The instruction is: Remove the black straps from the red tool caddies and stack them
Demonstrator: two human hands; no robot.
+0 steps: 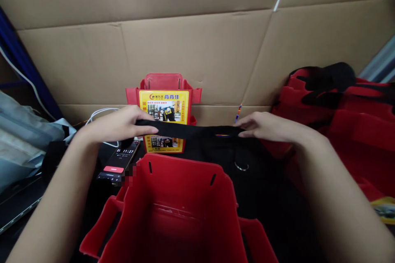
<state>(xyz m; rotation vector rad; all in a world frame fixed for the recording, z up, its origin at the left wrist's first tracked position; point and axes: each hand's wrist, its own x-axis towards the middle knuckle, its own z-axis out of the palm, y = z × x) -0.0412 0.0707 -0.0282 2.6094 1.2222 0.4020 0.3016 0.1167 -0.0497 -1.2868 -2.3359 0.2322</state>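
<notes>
A black strap [191, 130] is stretched level between my two hands, above the back wall of a red plastic tool box [185, 172]. My left hand [123, 124] pinches one end between thumb and fingers. At the other end my right hand [259, 126] grips it with the fingertips. The box stands open-topped in front of me, with two narrow slots in its back wall and a loop-like part on each side. Behind the strap, partly covered by it, is a yellow printed label card [168, 107] on another red box [163, 80].
A phone [120, 160] showing a timer lies on the left near a white cable [100, 111]. On the black surface sits a metal ring [241, 167]. Red boxes with black straps [308, 102] are piled at right. A cardboard wall [191, 53] closes the back.
</notes>
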